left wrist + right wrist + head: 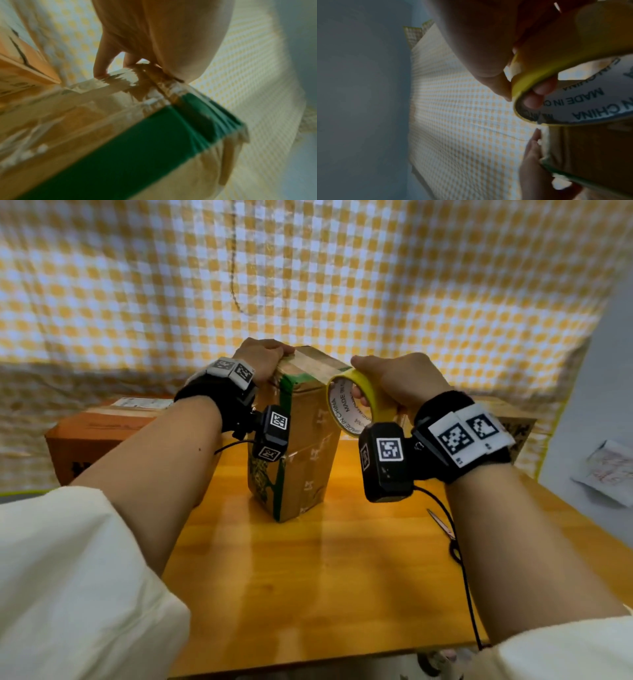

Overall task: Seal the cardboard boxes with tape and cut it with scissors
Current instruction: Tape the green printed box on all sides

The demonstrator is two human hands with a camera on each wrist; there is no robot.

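A tall cardboard box (301,440) with a green stripe stands upright on the wooden table (325,577). My left hand (262,357) rests on the box's top left edge, fingertips (101,70) pressing the tape end down there. A strip of tape (318,361) runs across the top to the yellow tape roll (356,402) at the top right corner. My right hand (400,381) grips that roll, fingers (537,93) curled through its core and thumb on the outside. Scissors (443,525) lie on the table under my right forearm, partly hidden.
An orange-brown cardboard box (102,433) lies at the back left and another box (513,422) at the back right. A yellow checked cloth (308,275) hangs behind. A crumpled paper (609,470) lies off the table's right side.
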